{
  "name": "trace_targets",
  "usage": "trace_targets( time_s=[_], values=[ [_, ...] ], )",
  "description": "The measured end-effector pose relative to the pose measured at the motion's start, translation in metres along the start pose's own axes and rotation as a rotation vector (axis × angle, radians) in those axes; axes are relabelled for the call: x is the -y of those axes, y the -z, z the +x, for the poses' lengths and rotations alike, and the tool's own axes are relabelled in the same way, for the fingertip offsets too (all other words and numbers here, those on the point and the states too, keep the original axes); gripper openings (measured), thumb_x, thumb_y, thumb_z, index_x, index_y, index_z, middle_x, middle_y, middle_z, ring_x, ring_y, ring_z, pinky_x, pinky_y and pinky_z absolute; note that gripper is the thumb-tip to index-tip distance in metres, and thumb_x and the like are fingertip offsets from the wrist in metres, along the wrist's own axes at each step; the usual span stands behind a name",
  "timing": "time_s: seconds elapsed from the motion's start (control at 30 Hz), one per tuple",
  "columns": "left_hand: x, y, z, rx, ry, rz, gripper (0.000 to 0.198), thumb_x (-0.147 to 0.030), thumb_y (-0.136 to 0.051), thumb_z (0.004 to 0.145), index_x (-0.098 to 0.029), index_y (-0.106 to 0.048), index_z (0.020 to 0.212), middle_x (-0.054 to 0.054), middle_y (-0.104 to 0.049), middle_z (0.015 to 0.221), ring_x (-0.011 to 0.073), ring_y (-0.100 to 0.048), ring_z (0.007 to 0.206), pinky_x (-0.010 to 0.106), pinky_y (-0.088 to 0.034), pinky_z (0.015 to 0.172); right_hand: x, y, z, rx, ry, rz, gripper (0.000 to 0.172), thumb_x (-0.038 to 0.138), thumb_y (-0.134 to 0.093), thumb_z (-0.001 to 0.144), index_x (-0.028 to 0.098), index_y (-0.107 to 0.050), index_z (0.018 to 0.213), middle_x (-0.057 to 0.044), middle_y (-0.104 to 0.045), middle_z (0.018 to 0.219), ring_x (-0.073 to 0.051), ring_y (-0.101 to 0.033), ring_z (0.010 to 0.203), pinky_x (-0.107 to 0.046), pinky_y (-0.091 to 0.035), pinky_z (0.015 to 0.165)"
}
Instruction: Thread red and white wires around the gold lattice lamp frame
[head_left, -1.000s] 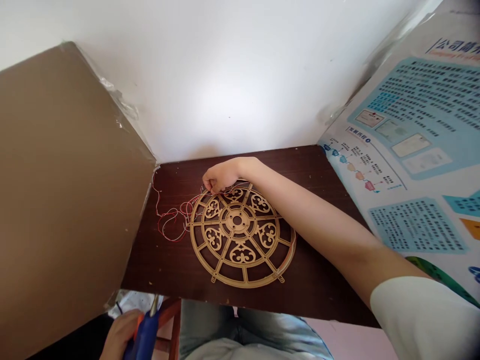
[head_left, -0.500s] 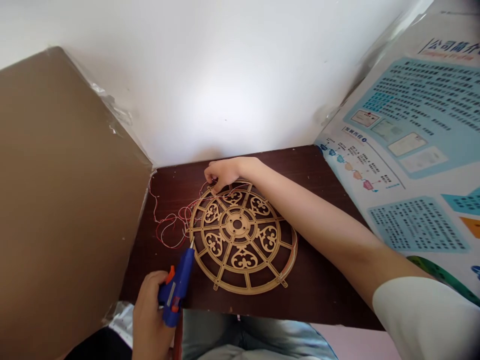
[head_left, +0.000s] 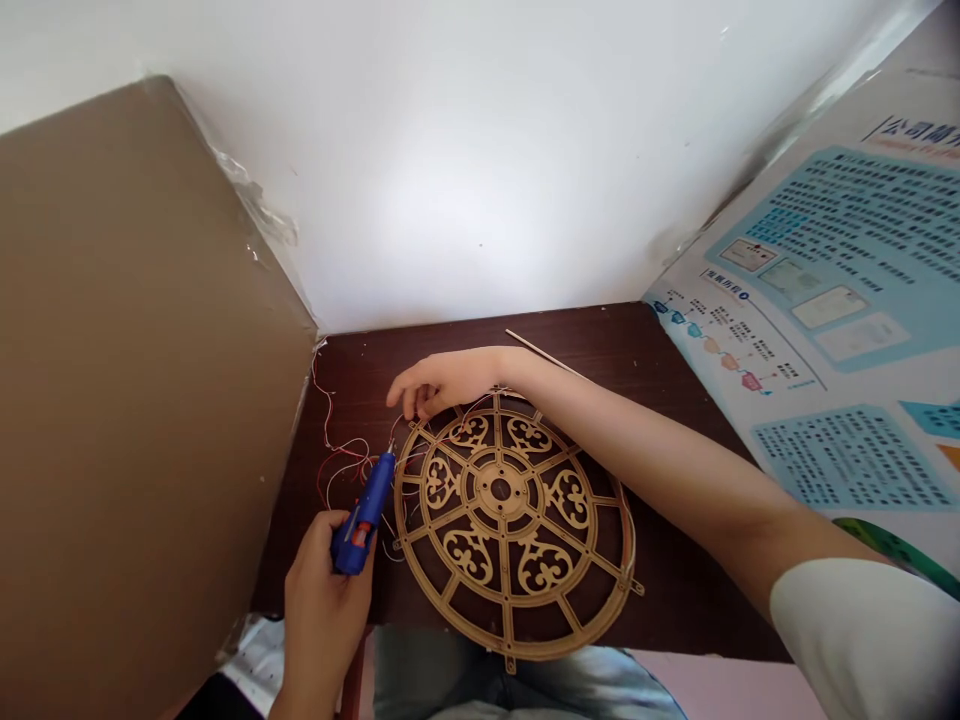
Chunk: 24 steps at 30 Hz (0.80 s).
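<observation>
My left hand [head_left: 328, 590] is wrapped round a blue hot glue gun [head_left: 367, 515], its nozzle pointing away from me beside the left rim of a round wooden lattice panel [head_left: 501, 600]. Scroll-shaped cutouts ring the panel's hub, and small tabs stick out from its edge. Over the far left rim hovers my right hand [head_left: 442, 385], fingers bent and apart, close to a thin red and white wire [head_left: 352, 445]. The wire lies in loose loops left of the panel and also crosses its far part. My right forearm hides some of the far right rim.
A dark brown tabletop [head_left: 690, 560] carries the panel. Brown board [head_left: 150, 400] stands on the left, a white wall [head_left: 480, 180] behind, and a printed poster [head_left: 840, 400] on the right. A thin pale strip [head_left: 544, 355] juts out beyond my right forearm.
The panel has turned counterclockwise and slid towards me, its near edge now over the table's front edge. My right hand's fingers have lifted and spread. The glue gun points farther up the left rim.
</observation>
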<state>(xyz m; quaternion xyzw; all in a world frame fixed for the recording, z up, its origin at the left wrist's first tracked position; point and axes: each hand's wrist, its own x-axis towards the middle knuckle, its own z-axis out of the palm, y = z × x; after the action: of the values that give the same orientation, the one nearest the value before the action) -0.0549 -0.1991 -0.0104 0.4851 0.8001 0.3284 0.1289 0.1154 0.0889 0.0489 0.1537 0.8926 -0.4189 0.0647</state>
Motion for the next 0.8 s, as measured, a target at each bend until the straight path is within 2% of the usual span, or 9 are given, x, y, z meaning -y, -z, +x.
trace_targets(
  time_s=[0.1,0.2,0.27,0.33,0.43,0.5,0.63,0.73,0.8],
  values=[
    [-0.002,0.003,0.005,0.011,0.056,-0.022,0.031,-0.056,-0.064,0.101,-0.025,-0.065,0.093,-0.002,-0.066,0.078,0.02,-0.058,0.07,0.029,-0.044,0.071,0.016,0.001,-0.016,-0.162,-0.08,0.004,0.042,0.013,-0.06,0.108,0.018,-0.063,0.15,-0.007,-0.078,0.139,-0.015,-0.074,0.12,-0.027,-0.056,0.107],
    [0.0,0.007,0.01,0.005,0.085,-0.037,0.035,-0.059,-0.065,0.1,-0.025,-0.067,0.093,-0.002,-0.067,0.077,0.0202,-0.06,0.071,0.029,-0.046,0.072,0.042,-0.027,-0.04,-0.45,-0.348,-0.095,0.031,0.023,-0.054,0.112,0.013,-0.066,0.14,-0.02,-0.071,0.144,-0.034,-0.066,0.133,-0.051,-0.05,0.119],
    [0.008,0.008,0.014,-0.022,0.102,-0.021,0.035,-0.06,-0.065,0.099,-0.025,-0.067,0.095,-0.002,-0.069,0.078,0.0215,-0.064,0.074,0.03,-0.048,0.074,0.065,-0.068,-0.059,-0.574,-0.539,-0.158,0.032,0.022,-0.047,0.113,0.011,-0.068,0.134,-0.028,-0.068,0.141,-0.044,-0.063,0.135,-0.066,-0.046,0.12],
    [0.021,0.007,0.018,-0.037,0.106,0.011,0.035,-0.061,-0.067,0.097,-0.026,-0.067,0.096,0.0,-0.072,0.078,0.0239,-0.069,0.076,0.031,-0.05,0.073,0.088,-0.121,-0.077,-0.585,-0.612,-0.162,0.033,0.036,-0.059,0.11,0.017,-0.07,0.136,-0.024,-0.069,0.141,-0.043,-0.064,0.134,-0.064,-0.053,0.117],
    [0.042,0.001,0.023,-0.008,0.03,0.022,0.034,-0.061,-0.072,0.091,-0.027,-0.067,0.094,0.001,-0.076,0.08,0.0264,-0.072,0.076,0.033,-0.052,0.07,0.109,-0.194,-0.104,-0.535,-0.568,-0.108,0.08,0.062,-0.085,0.09,0.031,-0.061,0.16,-0.016,-0.057,0.168,-0.043,-0.056,0.154,-0.064,-0.052,0.127],
    [0.05,-0.003,0.023,-0.026,-0.03,0.005,0.032,-0.058,-0.074,0.091,-0.027,-0.068,0.097,0.002,-0.077,0.083,0.0266,-0.073,0.077,0.034,-0.054,0.071,0.111,-0.221,-0.124,-0.453,-0.49,-0.055,0.081,0.062,-0.075,0.1,0.035,-0.049,0.172,-0.011,-0.037,0.183,-0.041,-0.034,0.171,-0.068,-0.036,0.138],
    [0.05,-0.006,0.02,-0.1,-0.06,-0.017,0.031,-0.057,-0.073,0.093,-0.026,-0.069,0.099,0.002,-0.076,0.084,0.0249,-0.072,0.075,0.034,-0.055,0.072,0.101,-0.211,-0.169,-0.351,-0.404,0.012,0.076,0.044,-0.078,0.102,0.042,-0.048,0.171,-0.006,-0.04,0.18,-0.035,-0.032,0.172,-0.069,-0.022,0.142],
    [0.049,-0.006,0.018,-0.127,-0.052,-0.039,0.033,-0.058,-0.073,0.094,-0.025,-0.069,0.099,0.002,-0.075,0.082,0.0236,-0.069,0.07,0.033,-0.053,0.068,0.092,-0.181,-0.202,-0.284,-0.394,-0.022,0.08,0.014,-0.078,0.094,0.052,-0.058,0.162,0.002,-0.048,0.176,-0.03,-0.037,0.17,-0.063,-0.029,0.142],
    [0.05,-0.008,0.018,-0.107,-0.079,-0.044,0.031,-0.056,-0.074,0.093,-0.025,-0.069,0.098,0.002,-0.075,0.082,0.0244,-0.071,0.073,0.033,-0.053,0.069,0.086,-0.164,-0.218,-0.274,-0.424,-0.082,0.075,0.006,-0.066,0.094,0.052,-0.067,0.153,0.005,-0.053,0.172,-0.028,-0.042,0.167,-0.061,-0.038,0.14]
  ],
)
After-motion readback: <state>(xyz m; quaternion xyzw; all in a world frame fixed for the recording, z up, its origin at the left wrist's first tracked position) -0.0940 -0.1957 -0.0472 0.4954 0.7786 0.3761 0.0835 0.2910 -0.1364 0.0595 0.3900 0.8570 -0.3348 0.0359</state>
